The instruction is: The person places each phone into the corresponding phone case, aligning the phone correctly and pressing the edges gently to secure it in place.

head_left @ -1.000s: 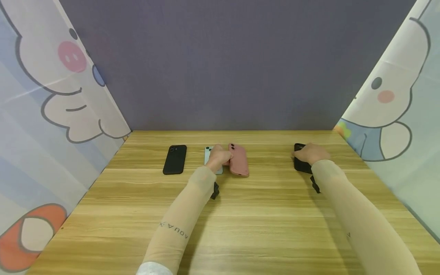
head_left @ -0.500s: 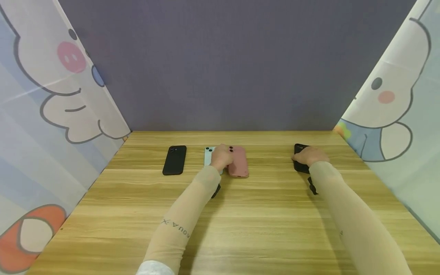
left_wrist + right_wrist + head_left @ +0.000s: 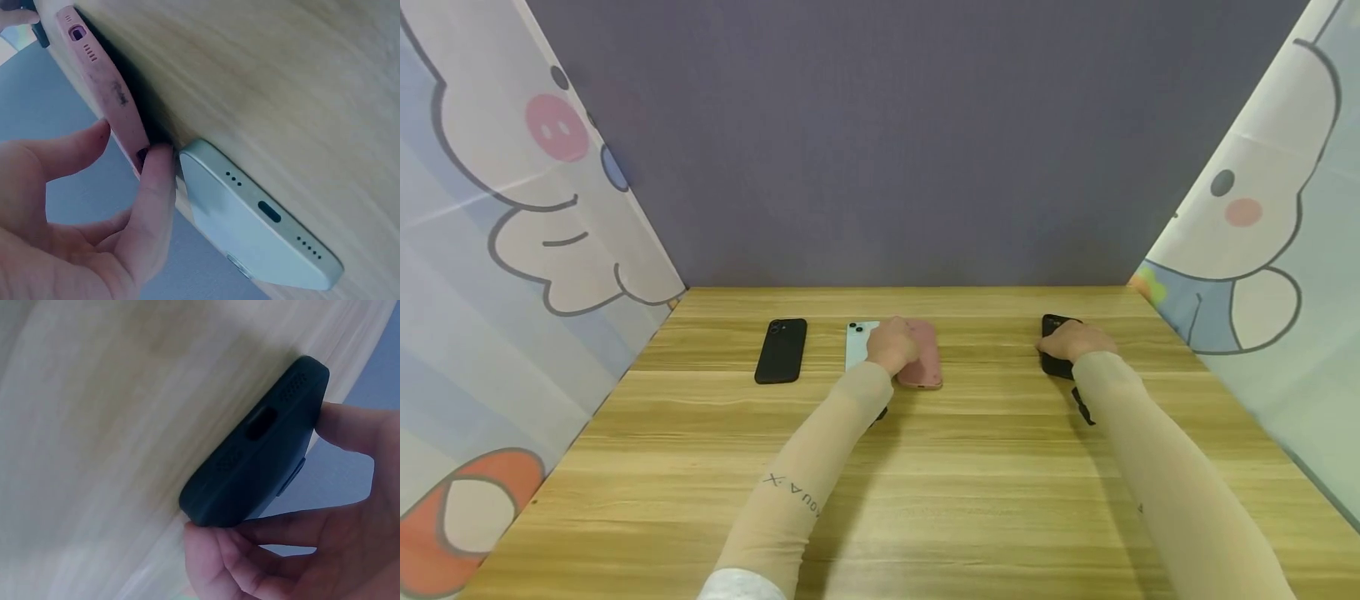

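In the head view my left hand [image 3: 892, 344] is over the left side of a pink phone [image 3: 925, 367]. The left wrist view has the thumb on the back of this pink phone [image 3: 112, 94] and fingers at its side edge, pinching it; a dark shadow runs along its lower edge. Close beside those fingers lies a mint-coloured phone [image 3: 231, 200], camera side up. At the right, my right hand [image 3: 1078, 342] holds a black phone [image 3: 1055, 364]. Its thumb and fingers grip the opposite sides of this black phone [image 3: 262, 450], which touches or nearly touches the table.
Another black phone [image 3: 781, 351] lies at the left on the wooden table [image 3: 970, 483]. A grey panel [image 3: 910, 150] stands along the table's back edge. Cartoon-printed curtains [image 3: 452, 333] hang at both sides.
The pink phone has gone from tilted to flatter on the table. My left hand has shifted right over it, uncovering more of the mint phone. The right hand has barely moved.
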Motion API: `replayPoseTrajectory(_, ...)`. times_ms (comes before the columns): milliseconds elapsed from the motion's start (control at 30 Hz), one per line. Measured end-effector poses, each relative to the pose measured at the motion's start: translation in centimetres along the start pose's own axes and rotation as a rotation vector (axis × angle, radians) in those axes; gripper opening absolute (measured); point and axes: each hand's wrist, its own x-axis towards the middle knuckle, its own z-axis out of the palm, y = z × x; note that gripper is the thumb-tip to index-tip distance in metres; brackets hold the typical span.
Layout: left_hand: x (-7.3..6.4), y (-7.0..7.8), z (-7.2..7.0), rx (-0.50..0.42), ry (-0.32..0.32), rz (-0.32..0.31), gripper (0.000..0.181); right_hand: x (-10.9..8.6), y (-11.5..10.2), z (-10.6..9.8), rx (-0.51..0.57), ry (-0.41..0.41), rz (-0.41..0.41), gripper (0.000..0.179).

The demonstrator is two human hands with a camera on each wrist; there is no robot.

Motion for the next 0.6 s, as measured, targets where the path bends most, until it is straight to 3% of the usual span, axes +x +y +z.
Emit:
replayPoseTrajectory(200,-0.1,-0.1,-0.2,0.012,-0.008,0.014,0.039,-0.1,-0.2,-0.2,-0.007,0.0,0.0,0.088)
replayPoseTrajectory(400,-0.4,0.0,-0.6,0.008,-0.04,0.04,0.038,-0.4,-0.3,-0.4,-0.013,0.0,-0.004,0.086)
replayPoseTrajectory(600,-0.6,-0.2,-1.9,0.079,-0.066,0.049,0.039,0.0,0.0,-0.2,-0.006,-0.002,-0.006,0.087)
